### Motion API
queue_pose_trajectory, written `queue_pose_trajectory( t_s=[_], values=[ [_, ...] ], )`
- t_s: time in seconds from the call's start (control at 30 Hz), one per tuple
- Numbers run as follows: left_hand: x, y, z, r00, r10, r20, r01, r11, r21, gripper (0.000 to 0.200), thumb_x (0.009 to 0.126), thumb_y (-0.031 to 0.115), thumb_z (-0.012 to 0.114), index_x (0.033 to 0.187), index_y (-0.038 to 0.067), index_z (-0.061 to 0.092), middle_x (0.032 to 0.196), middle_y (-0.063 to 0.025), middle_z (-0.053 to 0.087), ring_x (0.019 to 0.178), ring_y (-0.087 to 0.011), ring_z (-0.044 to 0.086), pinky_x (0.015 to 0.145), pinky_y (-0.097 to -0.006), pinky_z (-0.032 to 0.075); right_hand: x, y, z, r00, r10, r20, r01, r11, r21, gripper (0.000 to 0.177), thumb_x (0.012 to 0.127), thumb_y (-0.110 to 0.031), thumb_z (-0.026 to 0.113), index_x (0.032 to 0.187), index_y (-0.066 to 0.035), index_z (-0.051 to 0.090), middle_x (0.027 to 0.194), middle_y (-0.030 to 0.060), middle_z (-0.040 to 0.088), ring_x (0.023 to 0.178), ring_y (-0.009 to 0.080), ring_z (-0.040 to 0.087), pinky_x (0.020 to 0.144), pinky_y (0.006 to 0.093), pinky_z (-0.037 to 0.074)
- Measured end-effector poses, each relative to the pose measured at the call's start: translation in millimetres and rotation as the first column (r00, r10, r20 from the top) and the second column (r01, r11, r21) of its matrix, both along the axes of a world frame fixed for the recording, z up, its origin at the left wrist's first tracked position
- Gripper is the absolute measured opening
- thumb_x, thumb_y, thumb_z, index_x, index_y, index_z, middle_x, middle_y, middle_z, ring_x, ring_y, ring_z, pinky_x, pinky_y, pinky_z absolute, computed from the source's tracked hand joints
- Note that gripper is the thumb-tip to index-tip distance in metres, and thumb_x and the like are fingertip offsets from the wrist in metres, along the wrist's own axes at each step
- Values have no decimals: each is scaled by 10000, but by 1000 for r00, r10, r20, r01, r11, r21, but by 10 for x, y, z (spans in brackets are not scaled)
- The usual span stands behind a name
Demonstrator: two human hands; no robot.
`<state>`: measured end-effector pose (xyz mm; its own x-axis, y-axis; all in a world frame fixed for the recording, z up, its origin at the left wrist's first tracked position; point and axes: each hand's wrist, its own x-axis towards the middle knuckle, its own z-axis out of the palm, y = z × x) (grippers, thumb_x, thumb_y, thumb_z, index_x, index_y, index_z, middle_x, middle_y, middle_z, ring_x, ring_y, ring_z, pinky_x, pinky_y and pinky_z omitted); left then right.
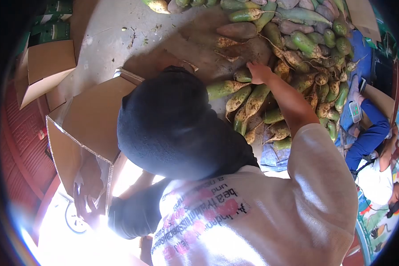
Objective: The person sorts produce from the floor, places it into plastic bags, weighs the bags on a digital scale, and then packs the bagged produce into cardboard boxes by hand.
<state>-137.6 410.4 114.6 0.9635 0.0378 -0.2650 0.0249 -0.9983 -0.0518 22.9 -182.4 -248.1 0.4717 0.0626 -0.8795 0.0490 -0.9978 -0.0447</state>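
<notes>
My right hand (260, 73) reaches out over a heap of green radishes and is closed on the end of one green radish (242, 75). More soil-smeared radishes (256, 99) lie close below it. My left hand (88, 205) is in shade at the edge of an open cardboard box (97, 115). Its fingers look spread, with nothing that I can make out in them. Glare and the box wall hide part of this hand. My dark-clothed knee (164, 119) covers the middle of the view.
Another cardboard box (51, 66) stands at the upper left, near green packages (51, 32). Blue sheeting (361, 53) shows beside the radish heap. At the right a person in blue and white (370, 133) sits near a small device with a lit screen (354, 111).
</notes>
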Motion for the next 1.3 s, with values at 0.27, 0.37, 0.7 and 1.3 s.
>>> queue_pose_trajectory(
  t_s=[0.27, 0.37, 0.7, 1.3],
  values=[
    [160, -32, -44, 991, -104, 82, 104, 995, 5, 287, 937, 119, 444, 1184, 38, 564, 1307, -148, 490, 1218, -342, 454, 990, -474, 394, -441, 664, 76, 928, 210, 308, -315, 884, 345, 720, 707, -338, 672, 1334, -118, 395, 1310, 179, 396, 1282, 345, 298, 1074, 543, 191],
    [184, -169, -53, 994, -53, 93, 56, 998, -38, 281, 939, 116, 435, 1174, 43, 570, 1314, -155, 480, 1215, -351, 455, 984, -476, 402, -363, 680, 150, 922, 124, 367, -265, 893, 364, 679, 709, -350, 654, 1303, -111, 428, 1276, 155, 431, 1240, 332, 338, 1040, 502, 249],
    [185, -146, -147, 992, 6, 129, 11, 992, -128, 278, 939, 103, 424, 1161, 25, 572, 1324, -158, 466, 1200, -360, 467, 941, -470, 446, 1144, -625, -133, 412, -556, 722, 511, 797, 323, 590, 726, -253, 645, 1209, -9, 409, 1200, 197, 492, 1156, 351, 437, 971, 404, 372],
    [380, -214, -124, 984, -7, 178, 19, 998, -61, 270, 918, 40, 444, 1152, 4, 573, 1302, -160, 488, 1207, -327, 466, 965, -442, 424, 1751, 342, -205, 60, -926, 372, 588, 334, 737, 786, 668, -383, 778, 1258, -159, 310, 1157, 210, 542, 1099, 362, 515, 906, 419, 422]
  ],
)
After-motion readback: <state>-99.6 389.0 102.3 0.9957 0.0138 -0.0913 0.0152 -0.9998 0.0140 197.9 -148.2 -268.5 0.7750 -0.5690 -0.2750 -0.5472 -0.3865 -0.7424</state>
